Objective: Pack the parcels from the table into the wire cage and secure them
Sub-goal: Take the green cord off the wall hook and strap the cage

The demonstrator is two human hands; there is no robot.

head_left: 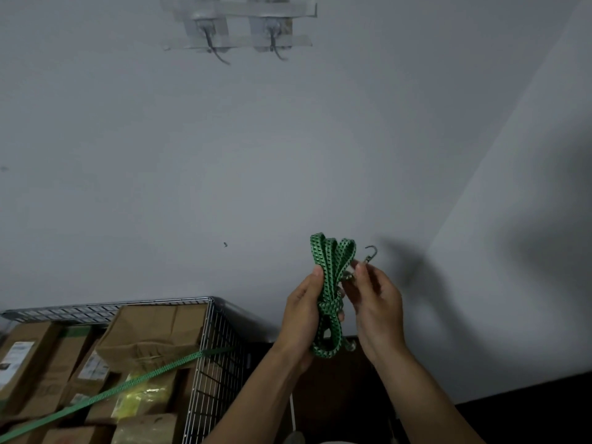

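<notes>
Low on the left, brown cardboard parcels [150, 331] fill the wire cage [221, 354], and a green strap [128, 384] runs slantwise over them to its mesh side. Two hooks [217, 52] are taped high on the grey wall. Right of the cage and clear of it, the left hand [301, 312] curls round a coiled green bungee cord [326, 261]. Just beside it, the right hand [378, 306] pinches the stem of the cord's metal hook [371, 253] between thumb and fingertips.
</notes>
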